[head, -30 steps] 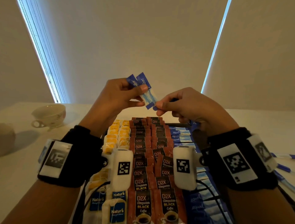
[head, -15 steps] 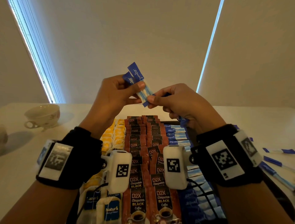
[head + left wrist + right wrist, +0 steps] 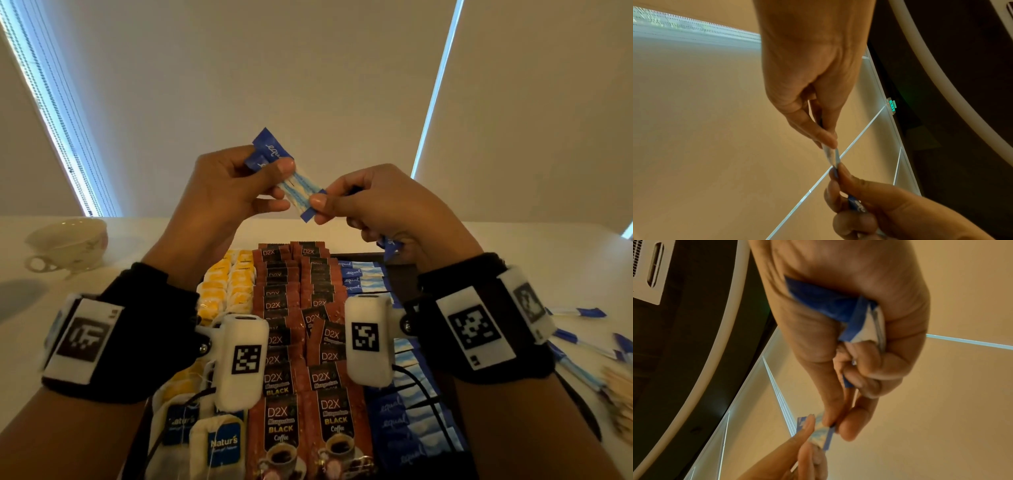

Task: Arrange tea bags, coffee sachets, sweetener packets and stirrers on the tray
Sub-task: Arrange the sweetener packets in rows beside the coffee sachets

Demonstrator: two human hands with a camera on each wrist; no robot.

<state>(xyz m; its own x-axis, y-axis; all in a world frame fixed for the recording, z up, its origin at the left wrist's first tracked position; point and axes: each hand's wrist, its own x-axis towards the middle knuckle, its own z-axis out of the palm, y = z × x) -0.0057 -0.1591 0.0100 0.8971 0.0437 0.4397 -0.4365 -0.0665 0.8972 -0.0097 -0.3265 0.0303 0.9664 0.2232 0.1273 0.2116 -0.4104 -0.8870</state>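
Fingers of both hands are closed on the same pair of blue-and-white sweetener packets (image 3: 291, 178), held up in the air over the tray (image 3: 407, 291): the left hand (image 3: 222, 192) pinches their upper end between thumb and forefinger, the right hand (image 3: 387, 209) nips the lower blue edge. The right wrist view shows more packets (image 3: 838, 308) folded into that palm under the curled last fingers; how many cannot be told through the blur.

Below, the tray is nearly dressed. Tea bags (image 3: 226, 287) run down its left side, brown coffee sachets (image 3: 294, 342) fill the middle in two rows, and laid sweetener packets (image 3: 363, 277) line the right, with a dark bare strip beyond them. Loose packets (image 3: 589, 312) and what look like wooden stirrers (image 3: 620, 394) lie on the white table (image 3: 41, 342) to the right, off the tray. A teacup (image 3: 68, 245) stands at far left.

The risk, on this evidence, lies in the parting. Two slick packets gripped by opposite ends may slide together rather than separate, and a tug could drop one onto the overlapped sachets and knock the rows askew. The right hand is doing double duty; loosening its pinch may also spill the reserve in its palm.
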